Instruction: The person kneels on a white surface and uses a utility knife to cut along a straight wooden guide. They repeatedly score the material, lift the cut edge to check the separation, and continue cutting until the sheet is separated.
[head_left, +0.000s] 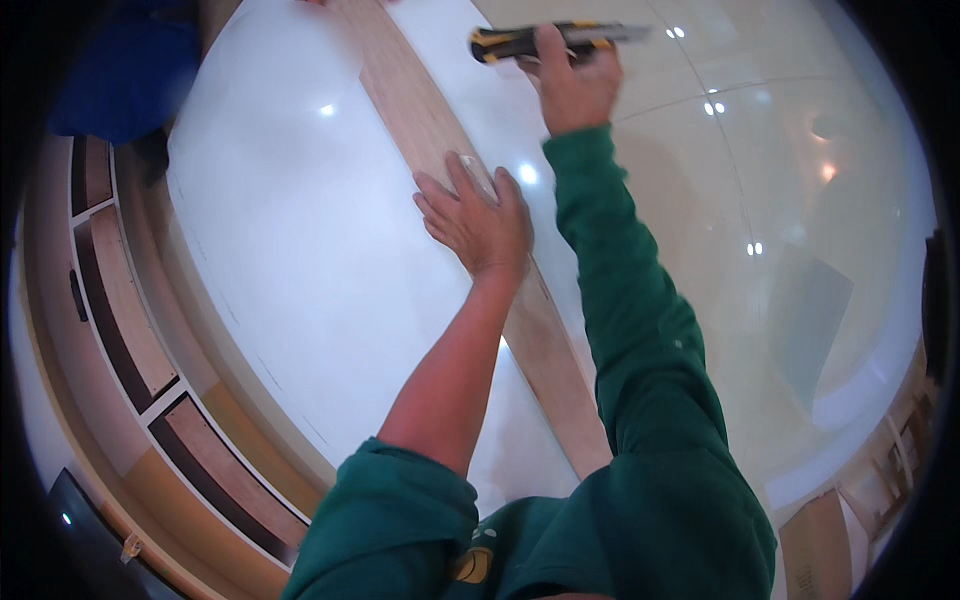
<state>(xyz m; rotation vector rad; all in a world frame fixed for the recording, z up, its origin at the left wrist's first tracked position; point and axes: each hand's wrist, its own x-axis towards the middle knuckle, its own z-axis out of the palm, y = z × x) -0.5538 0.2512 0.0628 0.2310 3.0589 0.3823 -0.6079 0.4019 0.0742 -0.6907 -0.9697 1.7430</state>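
A long, narrow wooden plank (409, 97) runs diagonally over a large white panel (300, 247). My left hand (484, 225) lies spread across the plank, its fingers at one long edge and its thumb at the other, holding it against the panel. A small pale patch or object (478, 176) shows between thumb and forefinger, too unclear to name. Raised above the panel's right edge, my right hand (581, 82) grips a black-and-yellow utility knife (510, 43). The knife's blade is out and points right, slightly blurred. My left forearm hides part of the plank.
At upper left is another person in blue clothing (127, 75); fingertips (319, 2) touch the plank's far end. A low cabinet with open compartments (161, 405) runs along the left. Glossy tiled floor (675, 172) lies to the right, with cardboard (817, 547) at lower right.
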